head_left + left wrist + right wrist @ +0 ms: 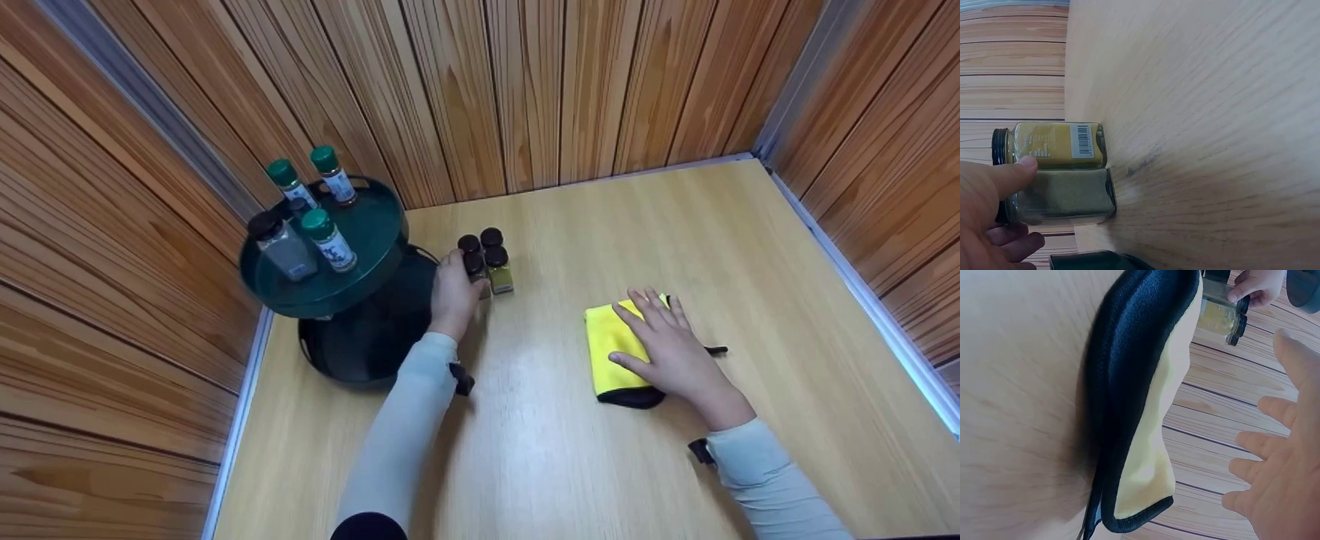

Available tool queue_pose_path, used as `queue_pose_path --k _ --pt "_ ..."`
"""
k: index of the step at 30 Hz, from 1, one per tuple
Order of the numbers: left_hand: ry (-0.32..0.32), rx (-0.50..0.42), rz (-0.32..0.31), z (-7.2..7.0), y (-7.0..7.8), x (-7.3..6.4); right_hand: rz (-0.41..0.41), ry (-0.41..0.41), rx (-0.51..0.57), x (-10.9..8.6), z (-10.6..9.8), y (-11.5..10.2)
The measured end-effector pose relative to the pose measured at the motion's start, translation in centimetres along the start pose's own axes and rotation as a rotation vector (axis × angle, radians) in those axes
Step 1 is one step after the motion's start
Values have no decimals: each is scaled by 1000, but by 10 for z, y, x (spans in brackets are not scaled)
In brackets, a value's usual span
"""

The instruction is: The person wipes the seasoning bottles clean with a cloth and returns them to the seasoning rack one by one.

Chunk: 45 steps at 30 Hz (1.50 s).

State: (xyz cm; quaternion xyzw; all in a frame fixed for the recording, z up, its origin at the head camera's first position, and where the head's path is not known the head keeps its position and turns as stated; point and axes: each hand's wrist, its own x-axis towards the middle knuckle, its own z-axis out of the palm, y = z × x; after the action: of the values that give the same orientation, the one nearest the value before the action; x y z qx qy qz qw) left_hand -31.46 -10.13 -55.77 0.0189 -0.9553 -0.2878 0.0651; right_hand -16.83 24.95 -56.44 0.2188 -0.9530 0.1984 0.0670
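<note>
Four dark-capped jars is a small cluster; several square glass spice jars stand together near the table's middle in the head view. My left hand (454,294) holds the front left one, a spice jar of grey-green powder (1067,197), thumb and fingers near its cap. Beside it is a jar of yellow powder (1061,145) with a barcode label. Over a folded yellow cloth (609,349) with black edging, my right hand (673,360) has its fingers spread. A gap shows between that palm and the cloth (1148,444) in the right wrist view.
Left of the jars stands a two-tier dark green round rack (330,296). Its upper tier carries several bottles, among them a green-capped bottle (330,240) and a larger dark-capped jar (282,246). Wood-panelled walls (525,97) bound the table (540,465) at the back and sides.
</note>
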Motion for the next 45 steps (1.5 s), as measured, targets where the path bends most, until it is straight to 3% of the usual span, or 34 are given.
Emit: queue_pose_path --k 17,22,27,41,45 --pt "-45 -45 -43 -5 -3 2 14 -1 7 -1 -2 3" --pt "-13 -50 -1 -6 -5 -1 20 -5 16 0 -3 3" --pt "44 -72 50 -12 -2 -9 25 -4 29 1 -3 4" --pt "54 -150 69 -38 16 -38 38 -14 44 3 -3 4" --pt "24 -179 76 -43 24 -51 38 -17 43 3 -2 4"
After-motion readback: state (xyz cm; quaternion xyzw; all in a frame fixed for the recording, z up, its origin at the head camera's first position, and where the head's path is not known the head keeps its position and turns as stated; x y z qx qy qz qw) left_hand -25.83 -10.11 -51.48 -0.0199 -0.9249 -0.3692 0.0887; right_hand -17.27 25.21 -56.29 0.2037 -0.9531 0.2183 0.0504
